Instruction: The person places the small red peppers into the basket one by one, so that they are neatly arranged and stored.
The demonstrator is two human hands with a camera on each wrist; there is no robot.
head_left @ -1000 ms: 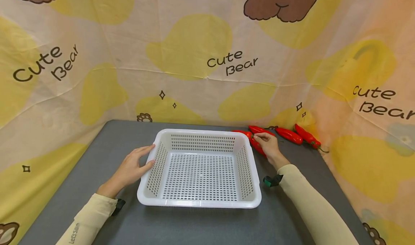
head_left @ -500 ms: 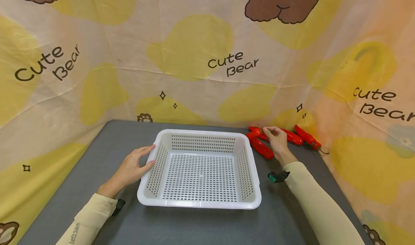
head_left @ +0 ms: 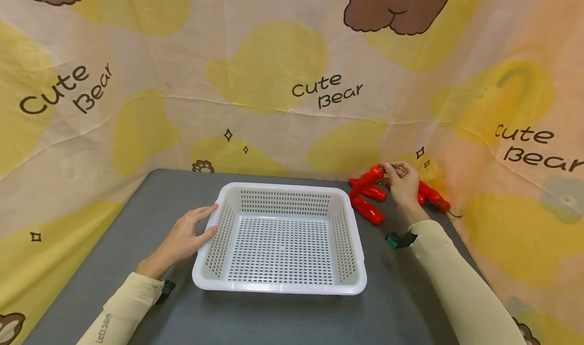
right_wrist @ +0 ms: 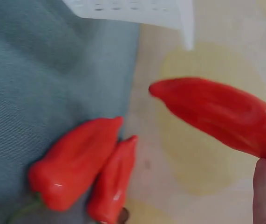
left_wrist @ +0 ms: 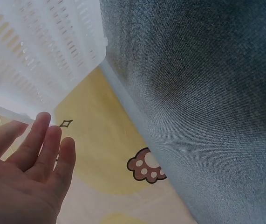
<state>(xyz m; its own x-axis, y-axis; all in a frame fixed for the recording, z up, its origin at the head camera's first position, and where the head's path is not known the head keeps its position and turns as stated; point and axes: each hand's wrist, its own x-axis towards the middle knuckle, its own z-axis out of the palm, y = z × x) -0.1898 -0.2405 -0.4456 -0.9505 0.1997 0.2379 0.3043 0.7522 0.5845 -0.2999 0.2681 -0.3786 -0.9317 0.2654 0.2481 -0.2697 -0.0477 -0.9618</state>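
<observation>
- Head view: the right hand [head_left: 404, 183] pinches a red pepper [head_left: 365, 181] by its stem end, the tip slanting down toward the left; that grip probably lets the smooth body hang without slipping.
- Between the hands, the white basket [head_left: 279, 287] stands upright on the grey table [head_left: 274, 319], mouth upward, within reach of both.
- At its left rim, the left hand [head_left: 184, 236], fingers spread, touches with its fingertips, likely to steady it; how firmly, I cannot tell.
- Just left of the right hand lie a nearer pepper [head_left: 368, 211] and a farther pepper [head_left: 376, 193], beneath the held one.
- On that hand's other side lie more peppers [head_left: 434, 196], partly hidden by it.
</observation>
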